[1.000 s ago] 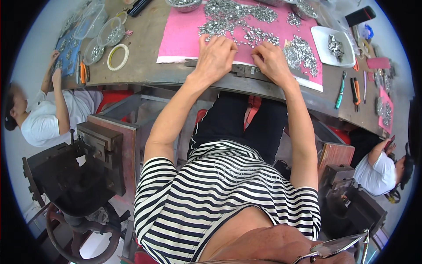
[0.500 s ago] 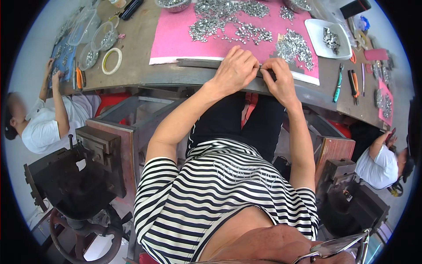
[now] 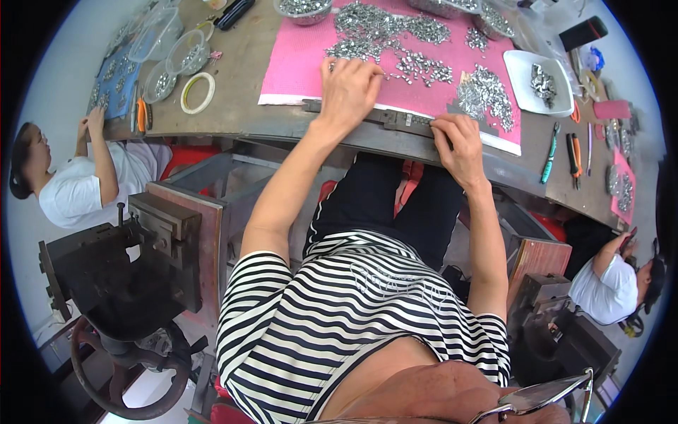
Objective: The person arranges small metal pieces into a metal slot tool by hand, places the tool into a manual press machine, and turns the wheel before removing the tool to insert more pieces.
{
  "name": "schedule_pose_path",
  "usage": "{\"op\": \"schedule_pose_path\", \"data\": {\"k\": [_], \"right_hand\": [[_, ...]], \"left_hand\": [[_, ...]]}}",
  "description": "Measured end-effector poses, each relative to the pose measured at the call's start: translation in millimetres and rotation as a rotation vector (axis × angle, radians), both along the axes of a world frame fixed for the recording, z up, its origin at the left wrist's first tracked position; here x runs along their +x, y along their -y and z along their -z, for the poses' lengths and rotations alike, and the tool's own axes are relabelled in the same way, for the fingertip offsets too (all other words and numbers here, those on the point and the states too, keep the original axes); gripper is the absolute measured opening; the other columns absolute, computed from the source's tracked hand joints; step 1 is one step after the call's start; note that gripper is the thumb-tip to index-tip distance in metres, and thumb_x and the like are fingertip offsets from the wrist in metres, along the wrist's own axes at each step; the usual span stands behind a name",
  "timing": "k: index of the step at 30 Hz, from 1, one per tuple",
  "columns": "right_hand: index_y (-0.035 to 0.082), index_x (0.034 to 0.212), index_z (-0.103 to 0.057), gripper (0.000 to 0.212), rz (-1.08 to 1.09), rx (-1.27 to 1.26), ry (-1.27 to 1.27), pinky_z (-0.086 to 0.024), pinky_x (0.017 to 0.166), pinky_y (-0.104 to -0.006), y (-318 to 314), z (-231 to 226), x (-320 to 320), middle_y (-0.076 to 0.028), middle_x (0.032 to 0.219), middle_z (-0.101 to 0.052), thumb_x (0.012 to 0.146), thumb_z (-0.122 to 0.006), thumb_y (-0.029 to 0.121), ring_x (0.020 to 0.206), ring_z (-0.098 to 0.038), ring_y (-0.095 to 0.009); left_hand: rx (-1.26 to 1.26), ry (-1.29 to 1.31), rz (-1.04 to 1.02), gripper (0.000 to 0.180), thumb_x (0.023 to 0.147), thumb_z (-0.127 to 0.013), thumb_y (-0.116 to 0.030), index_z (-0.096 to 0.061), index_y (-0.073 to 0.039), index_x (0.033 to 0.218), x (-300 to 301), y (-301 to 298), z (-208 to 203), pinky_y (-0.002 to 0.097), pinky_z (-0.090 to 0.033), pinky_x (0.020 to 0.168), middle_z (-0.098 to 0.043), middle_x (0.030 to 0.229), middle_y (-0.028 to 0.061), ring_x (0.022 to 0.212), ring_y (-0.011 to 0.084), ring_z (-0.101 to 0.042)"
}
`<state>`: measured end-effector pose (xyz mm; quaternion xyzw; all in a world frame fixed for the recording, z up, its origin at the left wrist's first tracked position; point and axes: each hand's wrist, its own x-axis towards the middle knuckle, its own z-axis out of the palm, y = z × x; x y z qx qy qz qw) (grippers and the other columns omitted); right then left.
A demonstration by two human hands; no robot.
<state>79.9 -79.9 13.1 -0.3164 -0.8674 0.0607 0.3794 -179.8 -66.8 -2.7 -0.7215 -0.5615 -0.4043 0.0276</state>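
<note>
A dark metal bar (image 3: pixel 387 119) lies along the near edge of the pink mat (image 3: pixel 293 71), with a row of small silvery pieces (image 3: pixel 415 121) set in its right part. My right hand (image 3: pixel 459 145) is closed at the right end of this bar, fingertips on its top and thumb lower at the table edge. Farther left, my left hand (image 3: pixel 348 92) reaches across the bar onto the mat. Its fingers are bent beside the heap of small shiny metal parts (image 3: pixel 367 25); whatever is between them is hidden. Another heap (image 3: pixel 487 95) lies beyond my right hand.
A white tray (image 3: pixel 519 63) holds metal pieces at right, near a teal-handled tool (image 3: pixel 551 152) and orange-handled pliers (image 3: pixel 575 159). A tape roll (image 3: pixel 198 93) and plastic tubs (image 3: pixel 189 53) stand left. Co-workers sit at both sides; machines with a handwheel (image 3: pixel 127 367) flank me.
My hands have parted: the left has moved left and farther onto the mat, the right slightly right. The bar's row of silvery pieces now shows between them. The view has shifted a little.
</note>
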Motion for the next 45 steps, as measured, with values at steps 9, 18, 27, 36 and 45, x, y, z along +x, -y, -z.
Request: {"op": "schedule_pose_path", "data": {"k": [9,18,27,36,45], "right_hand": [[0.011,0.117,-0.070,0.027,0.025,0.015,0.190,-0.046,0.092,-0.0438,-49.4,-1.9,-65.3,-0.008,0.119,-0.063,0.090,-0.066,0.008,0.110,-0.057,-0.030],[0.015,0.120,-0.072,0.030,0.006,0.060,0.373,-0.045,0.102,-0.0490,-64.5,-3.6,-57.8,-0.007,0.135,-0.060,0.091,-0.067,0.012,0.126,-0.052,-0.035],[0.009,0.098,-0.074,0.013,-0.017,-0.057,0.118,-0.048,0.086,-0.0455,-83.7,8.9,-80.2,-0.008,0.096,-0.062,0.086,-0.071,0.011,0.096,-0.056,-0.029],[0.010,0.093,-0.068,0.009,-0.068,0.164,0.376,-0.043,0.082,-0.0411,-90.6,0.6,-82.3,-0.006,0.095,-0.060,0.085,-0.068,0.013,0.095,-0.056,-0.027],[0.007,0.089,-0.063,0.009,0.001,0.087,0.193,-0.042,0.082,-0.0416,-78.9,-18.5,-48.2,-0.007,0.088,-0.063,0.084,-0.068,0.013,0.090,-0.058,-0.028]], "left_hand": [[-0.100,-0.083,-0.095,0.012,0.087,-0.074,-0.026,-0.073,-0.014,0.087,-3.9,-16.5,4.7,0.0493,-0.033,0.096,-0.068,0.086,0.0014,0.091,0.0242,-0.060],[-0.078,-0.054,-0.072,0.011,0.084,-0.074,-0.023,-0.072,-0.013,0.085,-13.2,-11.2,7.7,0.0474,-0.032,0.094,-0.065,0.082,0.0011,0.088,0.0229,-0.059],[-0.020,-0.043,-0.090,0.007,0.083,-0.075,-0.018,-0.072,-0.013,0.084,-14.5,-6.4,8.7,0.0470,-0.032,0.095,-0.064,0.081,0.0005,0.088,0.0226,-0.058],[-0.071,-0.128,-0.096,0.009,0.084,-0.075,-0.018,-0.071,-0.013,0.090,-11.9,-4.0,7.2,0.0505,-0.032,0.098,-0.064,0.089,0.0012,0.093,0.0227,-0.058],[-0.096,-0.143,-0.102,0.006,0.087,-0.072,-0.019,-0.072,-0.014,0.091,-15.1,-7.8,8.5,0.0510,-0.031,0.101,-0.066,0.089,0.0006,0.094,0.0226,-0.060]]}}
